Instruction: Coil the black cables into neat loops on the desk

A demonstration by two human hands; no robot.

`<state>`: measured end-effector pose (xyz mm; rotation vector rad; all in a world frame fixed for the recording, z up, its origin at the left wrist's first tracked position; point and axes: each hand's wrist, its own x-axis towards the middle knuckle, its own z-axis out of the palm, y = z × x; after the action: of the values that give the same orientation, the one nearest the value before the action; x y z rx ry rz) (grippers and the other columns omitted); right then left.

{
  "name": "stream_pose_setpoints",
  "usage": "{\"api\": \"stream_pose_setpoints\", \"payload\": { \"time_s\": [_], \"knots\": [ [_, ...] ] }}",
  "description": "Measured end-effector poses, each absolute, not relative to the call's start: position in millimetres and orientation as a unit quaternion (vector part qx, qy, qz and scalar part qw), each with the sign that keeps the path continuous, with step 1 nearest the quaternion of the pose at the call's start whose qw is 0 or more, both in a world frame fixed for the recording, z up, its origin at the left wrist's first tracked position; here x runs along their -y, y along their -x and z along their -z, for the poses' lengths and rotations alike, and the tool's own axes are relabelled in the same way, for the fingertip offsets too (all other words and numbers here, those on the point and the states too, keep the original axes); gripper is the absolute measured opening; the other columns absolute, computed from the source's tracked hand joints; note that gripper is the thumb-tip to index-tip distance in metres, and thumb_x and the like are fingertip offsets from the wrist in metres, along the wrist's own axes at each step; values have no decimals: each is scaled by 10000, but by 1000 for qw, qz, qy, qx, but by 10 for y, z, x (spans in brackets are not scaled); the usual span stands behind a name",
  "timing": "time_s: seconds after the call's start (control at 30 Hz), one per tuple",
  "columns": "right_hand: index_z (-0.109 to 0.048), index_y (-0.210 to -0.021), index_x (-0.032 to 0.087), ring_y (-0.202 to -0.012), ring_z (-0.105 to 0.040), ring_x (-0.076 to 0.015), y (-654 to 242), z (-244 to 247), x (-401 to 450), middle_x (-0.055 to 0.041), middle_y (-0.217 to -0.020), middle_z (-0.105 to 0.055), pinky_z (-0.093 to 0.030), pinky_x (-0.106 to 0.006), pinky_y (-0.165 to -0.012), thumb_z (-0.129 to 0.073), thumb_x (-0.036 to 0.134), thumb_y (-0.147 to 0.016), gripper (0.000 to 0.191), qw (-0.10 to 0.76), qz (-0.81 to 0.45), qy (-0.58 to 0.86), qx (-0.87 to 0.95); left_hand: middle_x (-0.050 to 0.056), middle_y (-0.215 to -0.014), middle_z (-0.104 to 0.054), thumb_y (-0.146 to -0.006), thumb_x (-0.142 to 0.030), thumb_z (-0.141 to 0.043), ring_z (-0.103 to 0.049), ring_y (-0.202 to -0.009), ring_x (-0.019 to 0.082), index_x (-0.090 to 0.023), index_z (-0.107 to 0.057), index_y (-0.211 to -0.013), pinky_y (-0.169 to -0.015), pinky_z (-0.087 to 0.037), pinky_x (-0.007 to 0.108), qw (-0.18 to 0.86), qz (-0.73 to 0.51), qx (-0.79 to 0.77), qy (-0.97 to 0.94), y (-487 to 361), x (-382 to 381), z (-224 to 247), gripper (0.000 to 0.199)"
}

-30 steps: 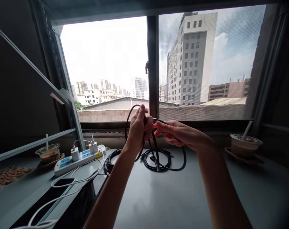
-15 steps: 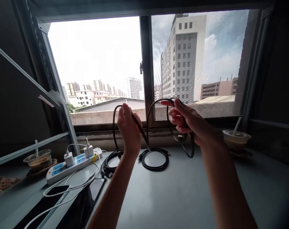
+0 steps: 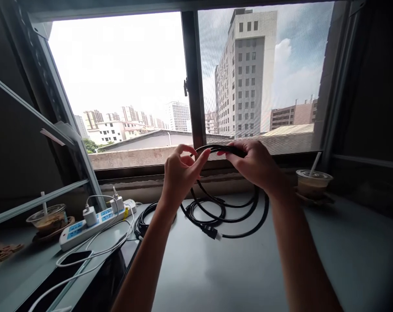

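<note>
A black cable (image 3: 245, 234) hangs in wide loops between my hands, above the pale table. My right hand (image 3: 253, 162) is closed round the gathered top of the loops. At the loops' upper left, my left hand (image 3: 183, 173) has its thumb and fingers curved around the cable. A black plug (image 3: 211, 232) with a pale tip hangs at the lower front of the loops. Behind them a smaller coiled black cable (image 3: 201, 221) lies on the table, and another black coil (image 3: 144, 219) lies to its left, partly hidden by my left forearm.
A white power strip (image 3: 101, 219) with chargers and white cords is at the left, beside a dark phone (image 3: 75, 258). Drink cups with straws stand at the far left (image 3: 50, 216) and at the right (image 3: 313, 184). A window (image 3: 193, 78) is behind the table (image 3: 232, 277).
My hands have come closer together, the left one moving right. The cable now hangs in several gathered, wider loops, and its plug shows at the front. The view has shifted slightly.
</note>
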<state>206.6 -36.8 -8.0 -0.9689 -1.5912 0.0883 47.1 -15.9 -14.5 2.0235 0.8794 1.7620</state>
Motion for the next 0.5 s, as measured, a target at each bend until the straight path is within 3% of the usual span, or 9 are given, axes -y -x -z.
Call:
{"api": "stream_pose_setpoints", "payload": {
  "time_s": [0.13,0.23,0.3,0.37,0.5],
  "knots": [
    [-686,-710,177,-577,-476,-109,-2088,43,357,1,-620,-589,-342,-227,-528,-568,163,-734,121,650,1,389,652,-81,-470,-422,-573,-397,-785,-402,-427,108,-219,-514,-847,-473,-335,232,12,-659,-335,-673,-500,218,136,424],
    [-691,-731,187,-532,-443,-84,-2088,12,426,26,-573,-541,-327,-208,-490,-541,134,-760,162,668,-7,330,667,-15,-688,-512,-536,-297,-807,-520,-700,185,-224,-558,-931,-687,-408,309,-108,-686,-340,-634,-479,119,145,472],
    [-688,-739,186,-505,-425,-70,-2092,8,448,44,-542,-506,-325,-200,-475,-553,120,-758,152,675,-12,286,680,23,-821,-530,-599,-278,-761,-522,-823,210,-214,-593,-927,-776,-397,347,-148,-680,-346,-629,-451,-7,168,374],
    [-681,-728,181,-522,-447,-69,-2090,17,435,49,-556,-516,-352,-201,-492,-581,94,-733,133,682,1,232,693,29,-811,-552,-728,-312,-645,-537,-774,184,-195,-632,-833,-742,-406,326,-94,-659,-337,-666,-432,-138,206,158],
    [-687,-736,189,-571,-487,-80,-2029,49,381,40,-594,-540,-385,-210,-517,-586,51,-703,175,690,60,152,705,10,-596,-580,-816,-353,-517,-585,-653,134,-183,-551,-499,-686,-428,261,150,-688,-253,-664,-454,-285,286,361]
  ]
}}
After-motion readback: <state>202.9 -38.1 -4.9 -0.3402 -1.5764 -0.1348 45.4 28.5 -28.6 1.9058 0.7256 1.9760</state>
